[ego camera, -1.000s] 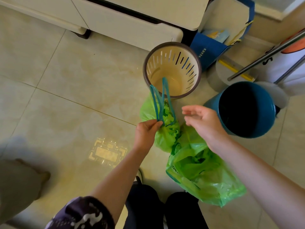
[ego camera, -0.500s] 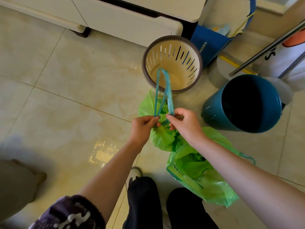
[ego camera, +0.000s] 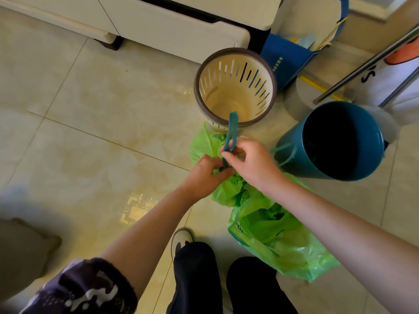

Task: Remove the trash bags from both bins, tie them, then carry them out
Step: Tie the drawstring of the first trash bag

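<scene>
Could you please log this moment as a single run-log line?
stage: tying first bag | left hand: pinches drawstring | right hand: pinches drawstring | second bag: on floor, untied | bins: both emptied

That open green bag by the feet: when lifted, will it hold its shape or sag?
Likely floppy: the open green bag lies crumpled and slumped on the floor, its thin film creased. Probably light, as it looks mostly flat. The mouth gapes untied, so contents might spill if it tips.
</scene>
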Available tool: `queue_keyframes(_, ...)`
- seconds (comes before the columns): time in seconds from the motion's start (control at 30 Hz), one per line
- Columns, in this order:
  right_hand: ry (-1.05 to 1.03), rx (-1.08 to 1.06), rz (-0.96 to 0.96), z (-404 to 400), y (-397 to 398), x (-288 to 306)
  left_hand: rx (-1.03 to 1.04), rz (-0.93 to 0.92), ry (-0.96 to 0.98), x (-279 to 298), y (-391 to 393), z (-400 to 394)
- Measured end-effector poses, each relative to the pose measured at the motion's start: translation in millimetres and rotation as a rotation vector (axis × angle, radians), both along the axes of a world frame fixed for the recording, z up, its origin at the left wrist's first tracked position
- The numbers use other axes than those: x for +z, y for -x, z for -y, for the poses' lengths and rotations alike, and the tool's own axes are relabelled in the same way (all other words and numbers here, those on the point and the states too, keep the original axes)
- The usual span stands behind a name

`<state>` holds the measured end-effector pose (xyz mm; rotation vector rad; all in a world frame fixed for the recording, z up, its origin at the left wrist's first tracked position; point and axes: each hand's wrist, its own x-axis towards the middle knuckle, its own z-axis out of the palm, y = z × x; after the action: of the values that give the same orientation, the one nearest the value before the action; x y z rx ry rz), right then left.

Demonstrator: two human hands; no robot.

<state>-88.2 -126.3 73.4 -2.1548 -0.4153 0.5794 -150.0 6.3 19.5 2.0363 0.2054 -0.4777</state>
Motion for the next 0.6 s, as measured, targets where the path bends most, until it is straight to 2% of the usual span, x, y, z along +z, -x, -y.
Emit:
queue_keyframes(0.13, 0.194, 0.16, -0.013, 7, -9, -17, 0.215, -0.112, 0.18, 4, -7, -4)
queue_keyframes(0.2, 0.213, 0.2, -0.046, 12, -10, -19, 0.28, -0.157, 0.247, 1, -8, -9)
queue_keyframes(0.33, 0.157, 0.159, 0.017, 17, -12, -22, 0.406, -0.185, 0.367, -10, -13, -15)
queue_keyframes(0.47, 0.07, 0.191, -0.084, 19, -21, -28, 0.363, -0.154, 0.448, -21, -25, -25)
queue_keyframes(0.6, -0.012, 0.059, -0.102, 25, -37, -48, 0.244, -0.116, 0.437, -27, -32, -34)
